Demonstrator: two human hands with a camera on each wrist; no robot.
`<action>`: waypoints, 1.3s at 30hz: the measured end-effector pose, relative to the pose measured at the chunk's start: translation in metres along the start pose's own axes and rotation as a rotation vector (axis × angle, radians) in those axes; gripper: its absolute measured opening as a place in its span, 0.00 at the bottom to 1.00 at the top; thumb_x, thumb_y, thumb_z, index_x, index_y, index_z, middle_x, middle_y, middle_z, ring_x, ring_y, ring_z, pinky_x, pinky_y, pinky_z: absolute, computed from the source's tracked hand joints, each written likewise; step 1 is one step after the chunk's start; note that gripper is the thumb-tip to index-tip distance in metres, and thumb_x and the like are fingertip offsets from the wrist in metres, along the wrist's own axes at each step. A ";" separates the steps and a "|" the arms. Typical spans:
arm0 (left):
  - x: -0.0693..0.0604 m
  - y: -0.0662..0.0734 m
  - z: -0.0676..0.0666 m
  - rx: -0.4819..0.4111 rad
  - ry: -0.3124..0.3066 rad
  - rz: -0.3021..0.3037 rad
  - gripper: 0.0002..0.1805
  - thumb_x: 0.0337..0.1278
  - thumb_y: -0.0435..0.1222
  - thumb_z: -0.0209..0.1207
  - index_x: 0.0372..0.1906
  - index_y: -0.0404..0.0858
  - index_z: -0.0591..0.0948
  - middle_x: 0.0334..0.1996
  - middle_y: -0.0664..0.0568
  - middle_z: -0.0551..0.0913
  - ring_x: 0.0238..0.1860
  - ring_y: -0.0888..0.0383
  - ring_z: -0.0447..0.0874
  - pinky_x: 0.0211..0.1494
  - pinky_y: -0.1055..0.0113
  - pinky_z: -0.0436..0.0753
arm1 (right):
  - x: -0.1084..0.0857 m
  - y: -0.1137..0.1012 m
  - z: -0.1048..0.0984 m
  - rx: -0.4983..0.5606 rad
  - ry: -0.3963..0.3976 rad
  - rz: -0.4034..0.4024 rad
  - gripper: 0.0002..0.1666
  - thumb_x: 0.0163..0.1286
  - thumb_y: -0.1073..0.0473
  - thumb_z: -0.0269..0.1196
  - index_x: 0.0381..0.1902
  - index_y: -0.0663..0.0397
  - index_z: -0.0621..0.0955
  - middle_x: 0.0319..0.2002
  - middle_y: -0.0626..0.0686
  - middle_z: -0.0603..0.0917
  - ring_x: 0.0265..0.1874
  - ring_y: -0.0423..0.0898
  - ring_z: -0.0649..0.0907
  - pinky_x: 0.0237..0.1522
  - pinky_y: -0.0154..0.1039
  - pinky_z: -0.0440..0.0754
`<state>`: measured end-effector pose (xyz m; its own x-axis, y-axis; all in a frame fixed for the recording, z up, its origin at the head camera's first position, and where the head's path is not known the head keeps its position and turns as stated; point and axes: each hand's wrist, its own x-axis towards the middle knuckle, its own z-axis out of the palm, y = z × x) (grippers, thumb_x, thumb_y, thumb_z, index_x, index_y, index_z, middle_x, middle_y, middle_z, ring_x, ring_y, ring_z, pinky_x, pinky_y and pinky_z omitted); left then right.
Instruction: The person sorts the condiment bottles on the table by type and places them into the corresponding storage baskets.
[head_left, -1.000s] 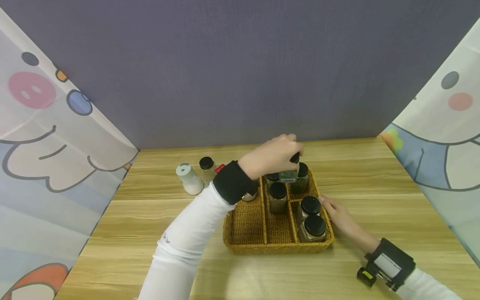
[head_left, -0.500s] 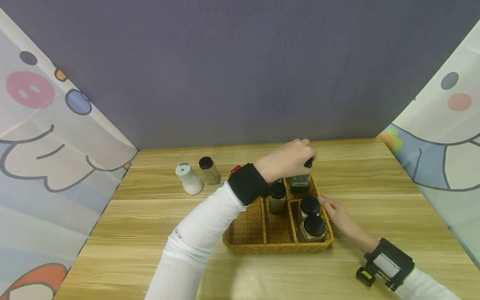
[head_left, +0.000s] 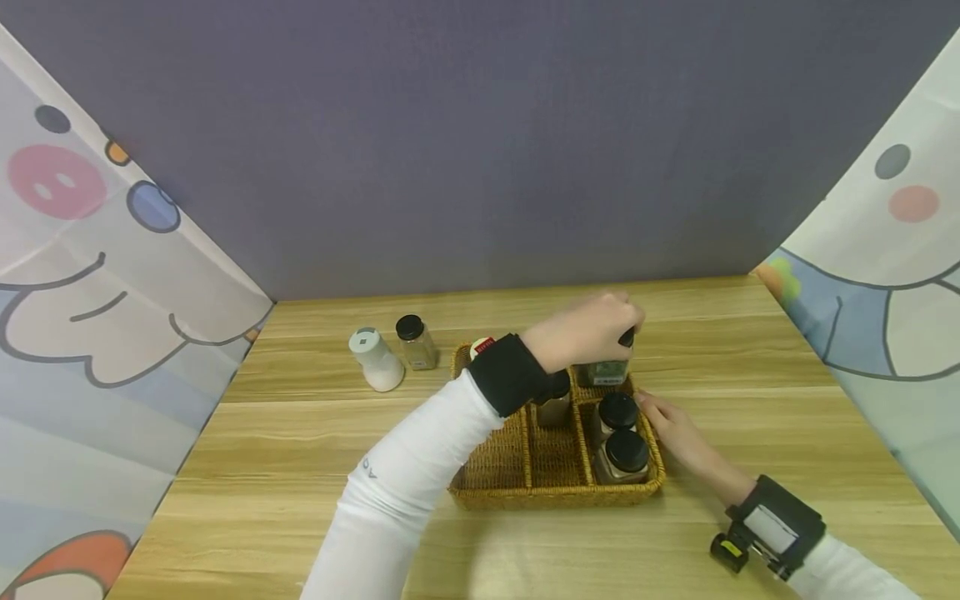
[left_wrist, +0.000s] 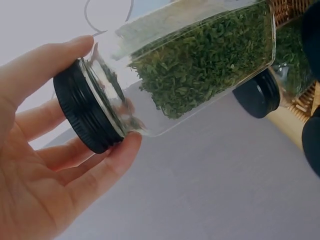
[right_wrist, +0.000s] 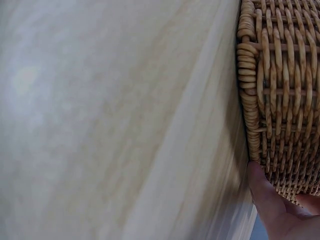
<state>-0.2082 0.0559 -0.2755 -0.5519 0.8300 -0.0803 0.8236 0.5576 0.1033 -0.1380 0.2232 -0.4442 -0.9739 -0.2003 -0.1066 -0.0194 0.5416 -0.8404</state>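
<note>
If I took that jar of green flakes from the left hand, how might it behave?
The jar of green flakes should feel stiff, since its clear walls look rigid. Those smooth sides may be slippery, though the ridged black cap, where the left hand holds it, probably grips better. Its flat faces suggest it would slide rather than roll.

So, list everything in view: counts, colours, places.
table: one, light wood, below
wall: one, grey, behind table
cartoon sheets: two, pale, either side
basket: one, brown wicker, on table
herb jar: one, green, black lid, basket's far right
other jars: at least four, black lids, in basket
bottle: one, white, table's left
loose jar: one, beige, black lid, beside bottle
unclear piece: one, red and white, beside left wristband
wristbands: two, black, wrists
sleeves: two, white, arms
left hand: one, bare, holding herb jar
right hand: one, bare, touching basket's right
</note>
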 end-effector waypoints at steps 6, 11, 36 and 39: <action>0.003 0.000 0.008 -0.006 -0.015 -0.003 0.09 0.54 0.39 0.56 0.40 0.41 0.76 0.34 0.55 0.73 0.34 0.64 0.69 0.37 0.76 0.71 | 0.000 -0.001 0.001 -0.015 0.008 0.000 0.32 0.72 0.50 0.36 0.59 0.76 0.62 0.60 0.74 0.57 0.59 0.68 0.57 0.59 0.61 0.56; 0.005 0.000 0.015 -0.007 -0.025 -0.011 0.11 0.53 0.41 0.57 0.40 0.41 0.77 0.35 0.55 0.73 0.36 0.63 0.69 0.37 0.76 0.71 | 0.000 0.000 0.001 -0.018 0.004 0.002 0.32 0.73 0.50 0.36 0.59 0.75 0.62 0.61 0.73 0.56 0.60 0.68 0.57 0.59 0.61 0.56; 0.010 -0.005 0.043 -0.030 -0.086 -0.060 0.11 0.51 0.42 0.59 0.39 0.43 0.77 0.34 0.57 0.75 0.37 0.63 0.71 0.38 0.78 0.71 | 0.001 -0.004 0.000 0.013 -0.004 0.032 0.35 0.72 0.47 0.37 0.59 0.78 0.60 0.61 0.73 0.56 0.60 0.68 0.55 0.59 0.61 0.54; 0.010 -0.005 0.046 -0.025 -0.087 -0.066 0.11 0.51 0.42 0.59 0.39 0.43 0.76 0.34 0.57 0.74 0.37 0.63 0.70 0.37 0.77 0.71 | 0.001 -0.003 0.000 0.012 -0.006 0.035 0.36 0.72 0.47 0.37 0.59 0.77 0.60 0.61 0.73 0.56 0.60 0.68 0.55 0.59 0.61 0.54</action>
<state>-0.2116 0.0611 -0.3223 -0.5902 0.7883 -0.1737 0.7819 0.6118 0.1197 -0.1393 0.2216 -0.4422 -0.9727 -0.1862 -0.1386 0.0170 0.5384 -0.8425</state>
